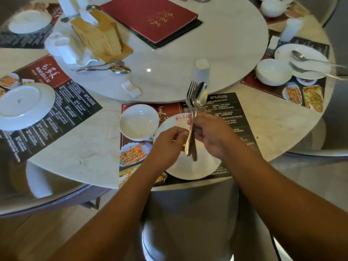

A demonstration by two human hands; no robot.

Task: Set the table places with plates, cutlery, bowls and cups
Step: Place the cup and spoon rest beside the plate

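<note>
Head view: we see right hand gripping cutlery pair, fork and spoon heads up, over plate on near placemat. Left hand pinches handles lower down. Bowl just beside plate, on worktop.

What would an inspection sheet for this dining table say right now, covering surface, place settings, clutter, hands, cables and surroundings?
Surface: round marble table with a turntable in the middle.
Job's things: near plate and near bowl set; right plate carries laid cutlery, right bowl beside it; left plate bare; cup upside down on the turntable.
Clutter: red menu, wooden holder, spare cutlery on the turntable.
Grips: right hand holds fork and spoon upright over the near plate; left hand pinches their handles.
Cables: nothing seen.
Surroundings: chair below the table edge.
</note>
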